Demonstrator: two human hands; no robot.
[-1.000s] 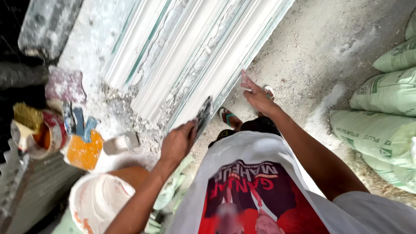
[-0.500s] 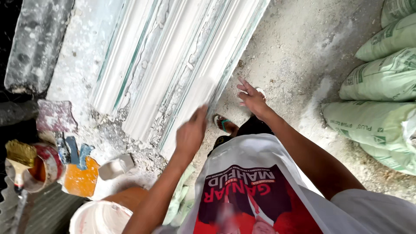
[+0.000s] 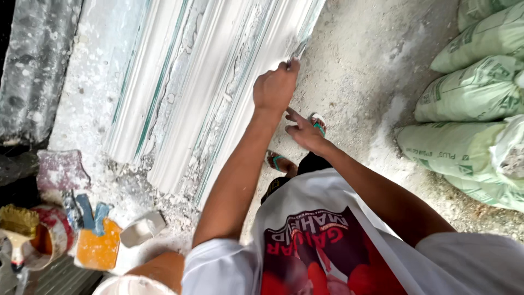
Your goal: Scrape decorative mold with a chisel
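Left hand (image 3: 275, 87) fisted, right hand (image 3: 307, 133) splayed

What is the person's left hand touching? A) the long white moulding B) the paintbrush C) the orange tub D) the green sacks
A: the left hand is closed around a small tool and presses against the edge of the long white moulding, far from the other things.

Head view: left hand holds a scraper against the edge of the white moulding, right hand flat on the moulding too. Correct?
Not quite. In the head view the right hand is off the white moulding, hanging open over the floor near the sandals. The left hand does hold the scraper against the moulding's edge.
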